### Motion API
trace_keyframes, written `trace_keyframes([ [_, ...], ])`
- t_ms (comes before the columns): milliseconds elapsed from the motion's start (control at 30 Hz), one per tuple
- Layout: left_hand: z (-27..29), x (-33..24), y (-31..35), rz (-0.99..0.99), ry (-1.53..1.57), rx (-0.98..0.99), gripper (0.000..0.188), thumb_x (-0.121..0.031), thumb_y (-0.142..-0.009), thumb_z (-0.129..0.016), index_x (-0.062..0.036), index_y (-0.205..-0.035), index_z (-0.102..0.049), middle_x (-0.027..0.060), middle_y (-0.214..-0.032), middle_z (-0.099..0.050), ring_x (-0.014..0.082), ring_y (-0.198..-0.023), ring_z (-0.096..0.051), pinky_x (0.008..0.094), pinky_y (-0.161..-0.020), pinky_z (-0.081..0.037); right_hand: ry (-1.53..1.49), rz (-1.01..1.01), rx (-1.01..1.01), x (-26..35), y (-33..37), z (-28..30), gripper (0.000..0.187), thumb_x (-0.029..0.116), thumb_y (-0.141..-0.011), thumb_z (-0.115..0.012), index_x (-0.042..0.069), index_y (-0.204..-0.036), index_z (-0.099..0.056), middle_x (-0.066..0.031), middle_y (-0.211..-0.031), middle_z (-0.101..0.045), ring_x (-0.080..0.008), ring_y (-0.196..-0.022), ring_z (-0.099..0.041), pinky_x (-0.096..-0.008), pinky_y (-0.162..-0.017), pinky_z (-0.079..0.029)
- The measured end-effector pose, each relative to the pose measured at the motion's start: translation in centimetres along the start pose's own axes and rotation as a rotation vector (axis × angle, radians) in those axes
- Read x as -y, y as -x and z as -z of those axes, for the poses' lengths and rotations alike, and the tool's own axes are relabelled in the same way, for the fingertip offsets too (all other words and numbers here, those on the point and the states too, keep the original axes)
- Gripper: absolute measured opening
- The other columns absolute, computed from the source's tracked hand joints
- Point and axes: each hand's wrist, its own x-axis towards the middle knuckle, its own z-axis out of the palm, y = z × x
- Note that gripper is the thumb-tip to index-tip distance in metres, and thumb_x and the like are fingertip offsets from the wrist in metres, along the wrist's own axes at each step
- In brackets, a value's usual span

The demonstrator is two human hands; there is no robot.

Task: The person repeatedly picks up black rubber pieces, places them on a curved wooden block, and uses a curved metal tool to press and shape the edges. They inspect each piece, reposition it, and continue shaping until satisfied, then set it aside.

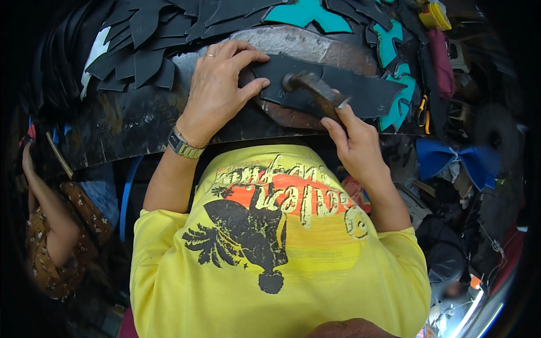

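My left hand [220,79] lies at the left end of the flat black cut-out pieces [360,93]. Its thumb and forefinger are spread apart, their tips at the edge of the pieces. A ring and a metal watch show on this hand and wrist. My right hand [358,135] is closed round the handle of a hammer [315,90]. The hammer's head is over the middle of the black pieces; I cannot tell whether it touches them. Under the pieces lies a worn, rounded slab [293,115], brown and grey. Most of the right fingers are hidden behind the handle and thumb.
Overlapping black cut pieces [146,28] cover the bench's far left. Teal pieces [307,14] lie at the back and right. Orange-handled snips [423,112] and a yellow container [434,16] stand out at the right. Another person's arm [48,214] shows at the left.
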Motion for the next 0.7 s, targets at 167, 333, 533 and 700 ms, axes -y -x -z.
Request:
trace_keyframes([
  [167,0.1,0.0,0.0,0.016,0.001,-0.001,0.036,-0.023,-0.079,-0.083,-0.0152,-0.113,-0.074,0.0034,-0.116,-0.065,0.0282,-0.117,-0.057,0.0421,-0.098,-0.045,-0.283,0.158,-0.099,-0.2,1.2,-0.2,0.047,0.011,-0.095,-0.069,0.014,-0.141,-0.061,-0.0213,-0.109,-0.073,-0.0406,-0.095,-0.072,-0.0367,-0.081,-0.057],
  [333,0.4,0.0,-0.3,0.030,0.018,0.041,0.038,-0.019,-0.080,-0.082,-0.0121,-0.117,-0.074,0.0066,-0.122,-0.065,0.0300,-0.119,-0.057,0.0415,-0.104,-0.045,-0.022,0.030,0.207,-0.8,2.0,-0.3,0.045,0.018,-0.094,-0.072,0.012,-0.137,-0.063,-0.0211,-0.113,-0.073,-0.0364,-0.097,-0.073,-0.0386,-0.083,-0.058],
  [533,0.5,-0.2,-0.6,0.011,-0.050,0.018,0.033,-0.020,-0.079,-0.082,-0.0135,-0.111,-0.074,0.0044,-0.115,-0.066,0.0279,-0.113,-0.059,0.0424,-0.096,-0.045,-0.207,0.105,-0.125,-1.7,2.4,1.9,0.044,0.016,-0.096,-0.071,0.006,-0.138,-0.062,-0.0201,-0.101,-0.074,-0.0356,-0.090,-0.074,-0.0324,-0.081,-0.055],
  [700,0.7,-0.6,-1.7,-0.023,-0.124,0.055,0.035,-0.022,-0.082,-0.080,-0.0116,-0.115,-0.073,0.0061,-0.118,-0.066,0.0292,-0.114,-0.060,0.0421,-0.097,-0.045,0.042,-0.175,-0.080,-3.7,0.7,0.6,0.042,0.022,-0.099,-0.067,0.006,-0.139,-0.061,-0.0257,-0.109,-0.071,-0.0413,-0.097,-0.071,-0.0365,-0.083,-0.055],
])
